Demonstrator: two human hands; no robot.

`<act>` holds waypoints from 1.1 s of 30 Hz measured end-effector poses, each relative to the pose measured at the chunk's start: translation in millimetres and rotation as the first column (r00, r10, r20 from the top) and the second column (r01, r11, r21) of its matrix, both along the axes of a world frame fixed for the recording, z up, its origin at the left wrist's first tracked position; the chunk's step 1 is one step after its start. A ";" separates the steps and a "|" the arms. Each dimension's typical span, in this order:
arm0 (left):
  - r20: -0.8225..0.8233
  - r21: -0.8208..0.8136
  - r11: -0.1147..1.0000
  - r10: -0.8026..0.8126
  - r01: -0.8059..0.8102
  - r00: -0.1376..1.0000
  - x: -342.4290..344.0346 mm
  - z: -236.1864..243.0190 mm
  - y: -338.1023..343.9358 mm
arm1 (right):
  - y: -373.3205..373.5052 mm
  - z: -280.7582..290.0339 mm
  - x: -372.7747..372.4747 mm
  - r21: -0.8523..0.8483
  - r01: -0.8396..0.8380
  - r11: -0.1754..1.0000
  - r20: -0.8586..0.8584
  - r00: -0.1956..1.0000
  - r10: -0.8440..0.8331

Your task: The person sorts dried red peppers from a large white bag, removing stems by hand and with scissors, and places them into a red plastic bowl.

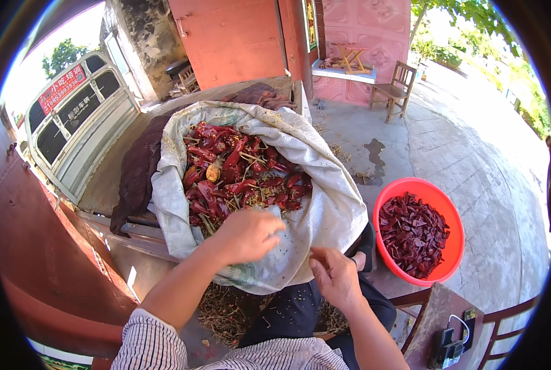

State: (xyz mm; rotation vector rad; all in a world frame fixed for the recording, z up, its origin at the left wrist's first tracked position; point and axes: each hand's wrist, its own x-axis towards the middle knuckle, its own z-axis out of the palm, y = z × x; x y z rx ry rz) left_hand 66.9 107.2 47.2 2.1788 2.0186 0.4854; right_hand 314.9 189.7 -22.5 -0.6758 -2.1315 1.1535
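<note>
An open white woven sack [340, 191] holds dried red chilli peppers [232, 163] with stems, loose seeds and one yellowish piece. My left hand [251, 234] is over the sack's near part, just below the peppers, its fingers loosely bent and apart, slightly blurred, with nothing visible in them. My right hand [334, 274] is at the sack's near right edge, its fingers curled with thumb against forefinger; whatever they hold is hidden. My legs in dark trousers show beneath the sack, with stalk litter around them.
The sack rests on a truck bed [112, 160] beside a dark cloth [137, 172]. A red basin [386, 259] of chilli pieces stands right on the concrete. A small table [436, 308] with electronic devices is at lower right. Behind are a wooden chair [392, 92] and ledge [343, 74].
</note>
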 end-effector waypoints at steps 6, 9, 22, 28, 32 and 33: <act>-0.246 0.147 0.978 0.179 -0.146 0.953 -7.5 -31.7 116.0 | -29.0 -16.3 15.5 -0.020 -0.208 0.978 -0.001 0.978 0.208; -0.324 0.003 0.975 0.210 -0.221 0.922 -8.8 -40.1 139.7 | -36.1 -19.3 20.8 -0.032 -0.238 0.971 0.033 0.971 0.239; -0.120 0.203 0.975 0.114 -0.088 0.986 -68.3 -14.4 -2.6 | -30.0 -19.7 4.7 0.016 -0.283 0.959 -0.014 0.959 0.283; 0.151 0.171 0.964 0.179 -0.204 0.972 -61.8 -15.0 -29.9 | -27.7 -8.3 -10.3 -0.093 -0.300 0.950 0.028 0.952 0.303; 0.261 0.263 0.948 0.109 -0.179 0.959 -61.0 -14.3 -28.8 | -28.7 -7.4 -11.7 -0.093 -0.286 0.954 0.021 0.957 0.289; 0.238 0.293 0.942 0.094 -0.164 0.967 -62.9 -14.7 -28.7 | -29.2 -7.7 -12.1 -0.098 -0.282 0.954 0.023 0.958 0.285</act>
